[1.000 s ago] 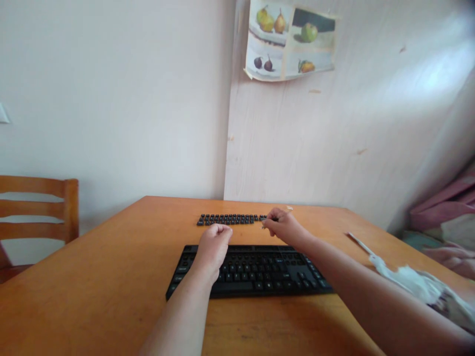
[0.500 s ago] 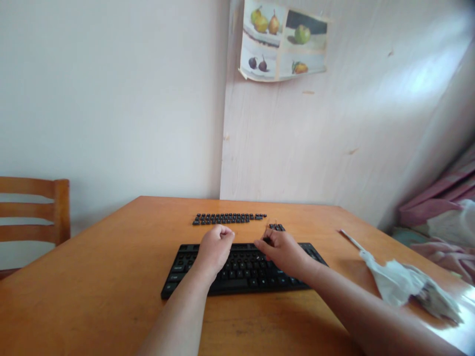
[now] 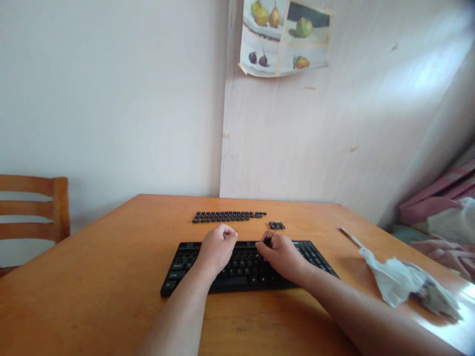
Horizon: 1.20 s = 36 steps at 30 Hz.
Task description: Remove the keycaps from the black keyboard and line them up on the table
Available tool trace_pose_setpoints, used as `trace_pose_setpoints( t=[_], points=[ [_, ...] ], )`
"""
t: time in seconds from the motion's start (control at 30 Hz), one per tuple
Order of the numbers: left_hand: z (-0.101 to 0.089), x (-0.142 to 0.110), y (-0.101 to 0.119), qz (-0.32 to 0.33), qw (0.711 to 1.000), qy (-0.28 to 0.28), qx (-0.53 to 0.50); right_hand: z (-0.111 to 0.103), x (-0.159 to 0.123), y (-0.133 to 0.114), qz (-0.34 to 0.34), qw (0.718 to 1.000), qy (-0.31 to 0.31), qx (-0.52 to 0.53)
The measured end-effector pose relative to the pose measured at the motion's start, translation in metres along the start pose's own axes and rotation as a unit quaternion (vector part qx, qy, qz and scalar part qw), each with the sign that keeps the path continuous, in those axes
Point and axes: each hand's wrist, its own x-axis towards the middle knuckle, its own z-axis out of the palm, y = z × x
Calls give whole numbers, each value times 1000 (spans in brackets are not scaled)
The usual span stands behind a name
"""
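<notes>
A black keyboard [image 3: 237, 283] lies on the wooden table in front of me, partly covered by both hands. My left hand [image 3: 218, 247] is closed above its left half, thumb against curled fingers; whatever it may hold is hidden. Over the right half of the keyboard, my right hand [image 3: 280, 252] is closed around a small dark tool with thin wire prongs, which looks like a keycap puller [image 3: 267, 240]. Behind the keyboard, loose black keycaps [image 3: 222, 216] lie in rows. A smaller group of keycaps [image 3: 276, 225] sits to their right, just beyond my right hand.
On the right of the table [image 3: 111, 257] lies a crumpled white plastic bag [image 3: 397, 279] with a thin white stick [image 3: 352, 237] beside it. A wooden chair [image 3: 35, 207] stands at the left. Pink fabric [image 3: 430, 200] is piled past the right edge.
My right hand has come back from near the loose keycaps to above the keyboard, uncovering the small keycap group. My left hand has stayed closed in nearly the same place.
</notes>
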Motion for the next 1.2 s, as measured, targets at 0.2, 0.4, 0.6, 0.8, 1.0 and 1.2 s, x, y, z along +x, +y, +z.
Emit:
trace_pose_setpoints(
  t=[0.2, 0.4, 0.6, 0.8, 1.0, 1.2],
  points=[
    [2, 0, -1, 0, 999, -28, 26, 1, -1, 6, 42, 998, 21, 44],
    [1, 0, -3, 3, 999, -31, 17, 3, 2, 13, 89, 988, 34, 123],
    [1, -4, 9, 4, 998, -29, -49, -1, 6, 13, 114, 948, 73, 289],
    [8, -15, 23, -22, 967, -151, -202, 2, 1, 0, 64, 935, 54, 344],
    [11, -17, 25, -46, 951, -164, -259, 3, -4, -10, 41, 939, 25, 341],
    [10, -17, 25, -63, 941, -160, -293, 0, -7, -13, -19, 947, 62, 316]
  ],
)
